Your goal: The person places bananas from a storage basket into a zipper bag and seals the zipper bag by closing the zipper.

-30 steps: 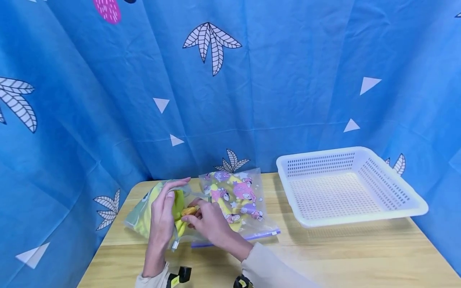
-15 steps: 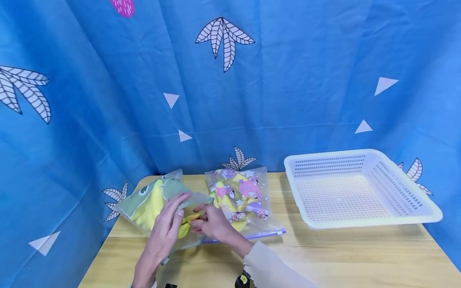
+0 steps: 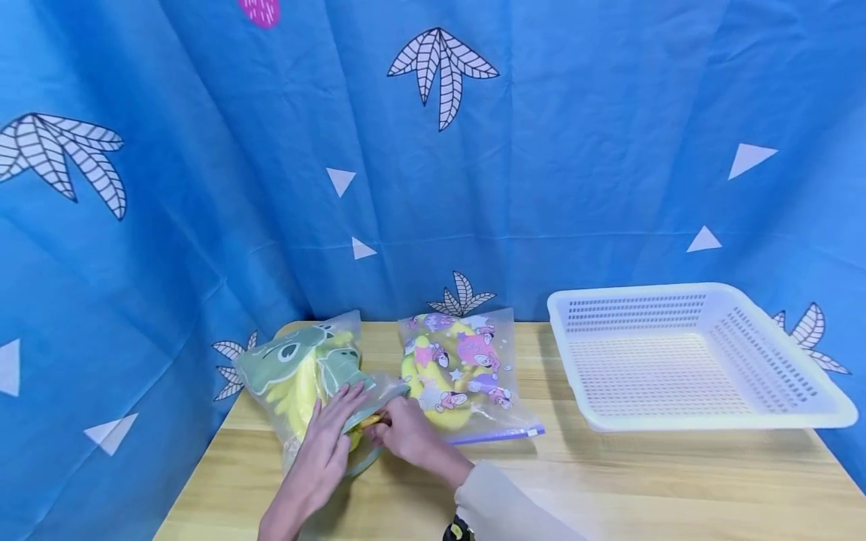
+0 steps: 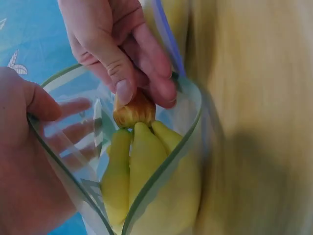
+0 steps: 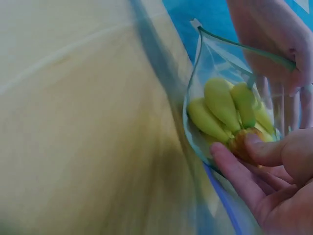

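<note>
A bunch of yellow bananas (image 4: 146, 161) sits inside a clear zip bag (image 3: 287, 364) with a green cartoon print. Its brown stem end (image 4: 134, 111) is at the bag's mouth. My right hand (image 3: 411, 436) pinches that stem between thumb and fingers, as the right wrist view shows, where the bananas (image 5: 225, 105) point into the bag. On the bag's upper side lies my left hand (image 3: 323, 451). It holds the rim of the mouth, with the thumb (image 4: 43, 102) over the edge and the fingers seen through the plastic.
Beside the hands, a second clear zip bag (image 3: 497, 421) with pink and purple prints and a purple zip lies flat, yellow bananas in it. A white perforated basket (image 3: 649, 422) stands at the right of the wooden table (image 3: 609, 496). A blue curtain (image 3: 575, 150) hangs behind.
The left hand has come down and toward the viewer on the bag, and more of the green print shows. The stem has moved closer to the bag's mouth. The head view has shifted.
</note>
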